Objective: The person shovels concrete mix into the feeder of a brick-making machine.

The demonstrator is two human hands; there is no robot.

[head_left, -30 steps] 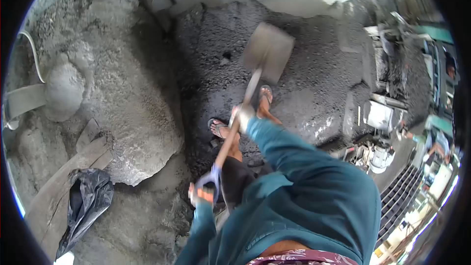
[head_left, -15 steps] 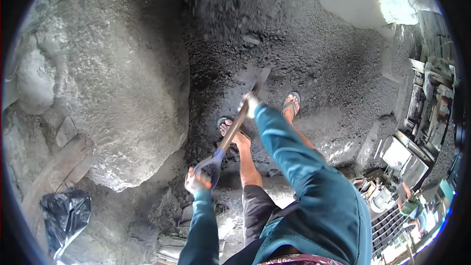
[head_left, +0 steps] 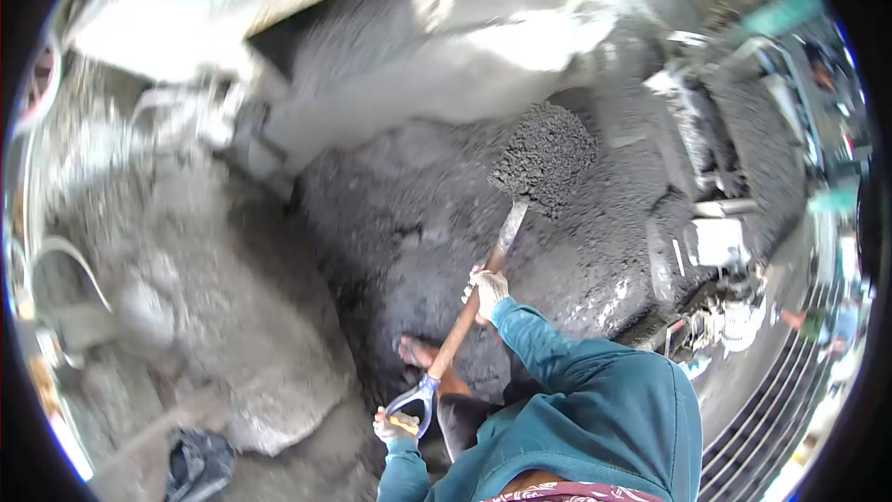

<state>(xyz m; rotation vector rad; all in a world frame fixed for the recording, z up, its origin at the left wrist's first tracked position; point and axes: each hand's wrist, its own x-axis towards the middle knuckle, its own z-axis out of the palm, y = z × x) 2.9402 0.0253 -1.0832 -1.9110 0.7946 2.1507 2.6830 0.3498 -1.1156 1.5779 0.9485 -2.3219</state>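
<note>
Blue showed in the grip (head_left: 426, 402) of our shovel (head_left: 462, 330), and the fingers of our left hand (head_left: 395, 425) were curled shut around its end, with a bit of orange beside them. The fingers of our right hand (head_left: 490, 288) were wrapped around the brown shaft, farther forward; we could not tell how tightly they pressed together. Beyond those fingers, the shovel's blade lay beneath a heaped load (head_left: 548, 158) of dark, coarse mix, which hid most of it.

Our foot (head_left: 418, 351) stood just forward of the left fingers, beside the shaft. The big rock (head_left: 269, 381) lay to the left of both hands' fingers, and a black bag (head_left: 200, 465) was well left of the left ones. Dark, rough ground (head_left: 400, 177) spread ahead of the right fingers. Well to their right we had a machine (head_left: 737, 325), and past it a person (head_left: 818, 323), too blurred to make out.
</note>
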